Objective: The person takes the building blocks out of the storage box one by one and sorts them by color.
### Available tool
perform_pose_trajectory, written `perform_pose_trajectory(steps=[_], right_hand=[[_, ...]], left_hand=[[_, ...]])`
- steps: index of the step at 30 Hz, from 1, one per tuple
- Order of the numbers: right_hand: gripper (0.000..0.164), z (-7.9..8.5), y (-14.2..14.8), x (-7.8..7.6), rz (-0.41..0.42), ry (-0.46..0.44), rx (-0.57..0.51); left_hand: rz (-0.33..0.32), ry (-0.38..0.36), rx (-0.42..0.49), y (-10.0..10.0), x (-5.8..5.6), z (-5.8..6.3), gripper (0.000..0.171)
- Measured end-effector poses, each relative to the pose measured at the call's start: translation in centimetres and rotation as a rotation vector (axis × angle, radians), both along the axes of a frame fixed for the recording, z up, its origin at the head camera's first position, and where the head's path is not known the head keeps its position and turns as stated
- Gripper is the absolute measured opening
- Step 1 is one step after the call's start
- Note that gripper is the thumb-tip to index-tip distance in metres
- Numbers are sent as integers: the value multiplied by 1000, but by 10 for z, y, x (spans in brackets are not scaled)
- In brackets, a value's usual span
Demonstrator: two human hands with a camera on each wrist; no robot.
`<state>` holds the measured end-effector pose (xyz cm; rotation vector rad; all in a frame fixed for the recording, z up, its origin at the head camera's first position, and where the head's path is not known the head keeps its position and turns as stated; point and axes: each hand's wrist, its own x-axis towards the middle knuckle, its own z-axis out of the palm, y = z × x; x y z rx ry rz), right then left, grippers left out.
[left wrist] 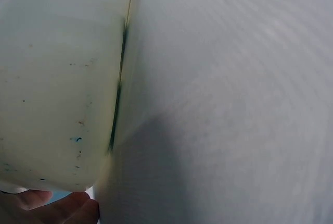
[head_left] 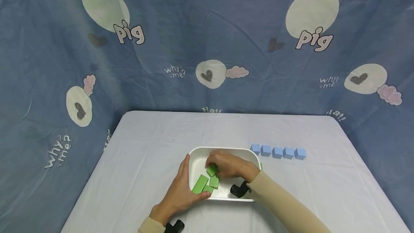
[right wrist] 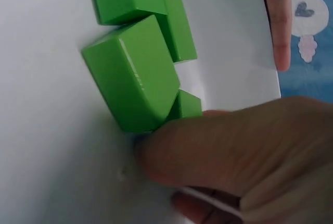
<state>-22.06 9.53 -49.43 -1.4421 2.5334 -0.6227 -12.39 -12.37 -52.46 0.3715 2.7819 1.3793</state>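
A white tray [head_left: 226,200] holds several green blocks at its left end, among them a long green block [head_left: 200,184] and a green cube [head_left: 214,182]. My left hand [head_left: 182,186] grips the tray's near left corner, fingers along the outer left wall and thumb over the near rim. Reaching into the tray, my right hand [head_left: 228,164] has its fingers and thumb around a green block [head_left: 211,170]. The right wrist view shows the thumb [right wrist: 177,146] against the lower end of the green blocks [right wrist: 132,73]; the other fingers are mostly hidden beneath the hand.
Beyond the tray's far right corner, several blue cubes [head_left: 277,152] stand in a row on the white tablecloth [head_left: 323,182]. A bit of green [head_left: 261,166] shows just outside the tray's right rim. A blue printed curtain [head_left: 207,28] hangs behind the table.
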Motion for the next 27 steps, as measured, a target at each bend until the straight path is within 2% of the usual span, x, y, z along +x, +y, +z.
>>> perform_pose_trajectory(steps=[5,9,15,19,27], right_hand=[[45,0,-3,-1,29,1,-8],[41,1,-4,-2,31,2,-15],[34,2,-2,-2,-14,-109,-68],[32,8,-1,-1,-29,-183,-141],[29,29,10,-4,-74,-208,-245]], left_hand=[[-4,14,4,0,-1,0,139],[-5,22,6,0,-2,1,139],[-13,4,13,1,-2,1,139],[-18,-5,16,1,-1,1,139],[-13,-4,13,0,0,1,138]])
